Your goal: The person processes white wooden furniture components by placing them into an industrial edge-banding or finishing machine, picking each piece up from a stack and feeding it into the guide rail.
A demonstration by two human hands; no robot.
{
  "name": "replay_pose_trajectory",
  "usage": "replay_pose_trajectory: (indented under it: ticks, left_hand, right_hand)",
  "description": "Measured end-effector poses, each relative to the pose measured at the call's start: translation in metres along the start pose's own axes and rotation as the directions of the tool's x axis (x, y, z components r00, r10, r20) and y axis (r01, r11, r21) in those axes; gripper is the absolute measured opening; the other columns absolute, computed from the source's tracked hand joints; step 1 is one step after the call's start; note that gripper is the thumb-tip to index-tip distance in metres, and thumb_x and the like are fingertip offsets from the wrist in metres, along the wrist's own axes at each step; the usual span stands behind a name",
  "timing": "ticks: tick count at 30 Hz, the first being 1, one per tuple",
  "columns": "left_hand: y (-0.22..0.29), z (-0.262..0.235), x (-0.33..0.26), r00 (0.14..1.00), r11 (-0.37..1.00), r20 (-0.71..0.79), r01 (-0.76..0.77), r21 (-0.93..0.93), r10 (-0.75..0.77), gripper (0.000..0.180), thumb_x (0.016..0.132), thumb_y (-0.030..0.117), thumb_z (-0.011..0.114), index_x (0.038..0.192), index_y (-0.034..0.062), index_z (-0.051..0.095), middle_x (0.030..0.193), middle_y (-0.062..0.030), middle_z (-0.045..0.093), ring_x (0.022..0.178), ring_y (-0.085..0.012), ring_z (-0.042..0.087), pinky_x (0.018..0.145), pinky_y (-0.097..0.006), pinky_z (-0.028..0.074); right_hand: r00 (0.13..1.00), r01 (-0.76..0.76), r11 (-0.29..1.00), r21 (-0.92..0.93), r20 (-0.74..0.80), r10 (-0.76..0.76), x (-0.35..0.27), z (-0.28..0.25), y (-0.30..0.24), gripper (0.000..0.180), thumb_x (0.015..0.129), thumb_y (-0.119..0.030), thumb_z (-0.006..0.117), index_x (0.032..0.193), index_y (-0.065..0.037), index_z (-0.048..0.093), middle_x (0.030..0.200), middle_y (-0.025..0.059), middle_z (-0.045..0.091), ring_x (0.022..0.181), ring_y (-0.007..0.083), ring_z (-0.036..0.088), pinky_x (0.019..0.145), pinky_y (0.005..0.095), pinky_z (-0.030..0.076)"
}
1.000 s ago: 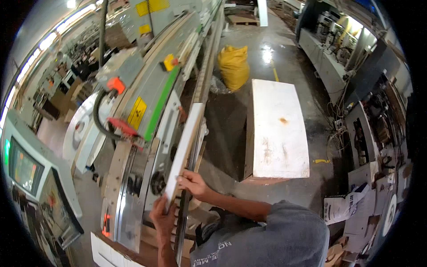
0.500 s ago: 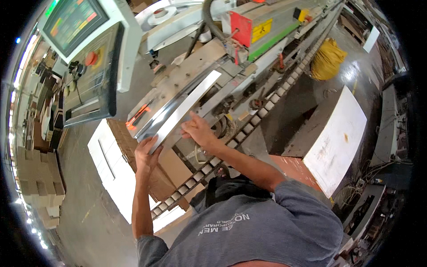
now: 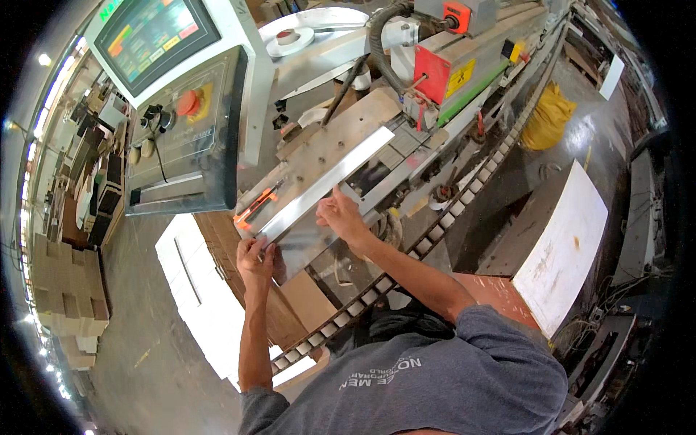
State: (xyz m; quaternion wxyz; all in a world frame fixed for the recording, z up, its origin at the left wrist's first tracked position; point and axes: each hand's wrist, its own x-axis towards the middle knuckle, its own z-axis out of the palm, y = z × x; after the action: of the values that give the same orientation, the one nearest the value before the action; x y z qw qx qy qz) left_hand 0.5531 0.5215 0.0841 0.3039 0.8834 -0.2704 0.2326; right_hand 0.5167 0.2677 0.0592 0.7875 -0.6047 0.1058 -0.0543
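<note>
A long narrow white strip point(image 3: 330, 180) lies slantwise along the machine's worktable, from near left to far right. At its near end my left hand point(image 3: 255, 262) is closed on it, thumb and fingers at the end. My right hand point(image 3: 341, 216) is beside the strip's right edge, about midway along. Its fingers are curled, with nothing visible in them; whether they touch the edge I cannot tell. An orange utility knife point(image 3: 255, 208) lies on the wooden-looking table surface point(image 3: 308, 170), just left of the strip.
A control panel point(image 3: 188, 138) with a screen and red button stands at left. The edge-banding machine point(image 3: 464, 80) has a roller track point(image 3: 428, 235) along its near side. White panels point(image 3: 192, 272) are stacked at left. At right are a white-topped box point(image 3: 565, 246) and a yellow sack point(image 3: 549, 119).
The strip has shifted left against the machine, closer to the knife, covering the metal guide seen before. Both hands have moved with it. The whole view has shifted too.
</note>
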Motion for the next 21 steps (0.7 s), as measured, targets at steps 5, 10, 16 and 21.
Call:
replay_pose_trajectory:
  ticks: [5, 10, 16, 21]
  left_hand:
    - [0.004, 0.005, 0.006, 1.0, 1.0, 0.019, 0.023, -0.003, -0.023, 0.028, 0.069, 0.003, 0.081, 0.095, 0.0023, 0.072, 0.085, -0.0122, 0.06, 0.075, -0.0259, 0.059, 0.065, -0.036, 0.049]
    - [-0.006, 0.006, -0.003, 0.998, 0.998, 0.022, 0.054, 0.024, -0.054, 0.026, 0.072, 0.006, 0.08, 0.096, 0.001, 0.072, 0.077, -0.012, 0.059, 0.071, -0.0275, 0.059, 0.062, -0.037, 0.048]
    - [0.004, 0.014, 0.006, 0.999, 0.997, 0.035, 0.005, 0.075, -0.008, 0.022, 0.075, 0.006, 0.078, 0.095, 0.0002, 0.071, 0.074, -0.0124, 0.058, 0.068, -0.0291, 0.058, 0.059, -0.039, 0.048]
    - [0.026, 0.035, 0.024, 0.998, 0.998, 0.061, -0.021, 0.052, 0.018, 0.022, 0.076, 0.007, 0.078, 0.096, 0.0005, 0.071, 0.074, -0.0123, 0.057, 0.068, -0.0283, 0.057, 0.06, -0.039, 0.047]
  right_hand:
    - [1.0, 0.02, 0.999, 0.026, -0.024, -0.019, 0.003, -0.006, 0.01, 0.065, 0.098, -0.021, 0.055, 0.141, 0.014, 0.021, 0.1, 0.0086, 0.058, 0.087, 0.0144, 0.062, 0.075, 0.0284, 0.06]
    - [1.0, 0.016, 0.998, -0.059, 0.012, -0.015, 0.003, -0.005, 0.003, 0.06, 0.097, -0.022, 0.056, 0.136, 0.014, 0.029, 0.102, 0.0096, 0.059, 0.088, 0.0151, 0.062, 0.075, 0.029, 0.06]
    - [0.998, 0.05, 0.996, -0.068, -0.032, -0.052, 0.012, -0.015, -0.002, 0.059, 0.097, -0.027, 0.057, 0.131, 0.014, 0.034, 0.098, 0.0118, 0.062, 0.083, 0.0152, 0.063, 0.074, 0.0301, 0.06]
    - [0.981, 0.184, 0.974, -0.133, -0.033, -0.189, 0.026, -0.048, 0.009, 0.054, 0.098, -0.027, 0.056, 0.124, 0.016, 0.036, 0.087, 0.0112, 0.062, 0.077, 0.0136, 0.063, 0.071, 0.0291, 0.058]
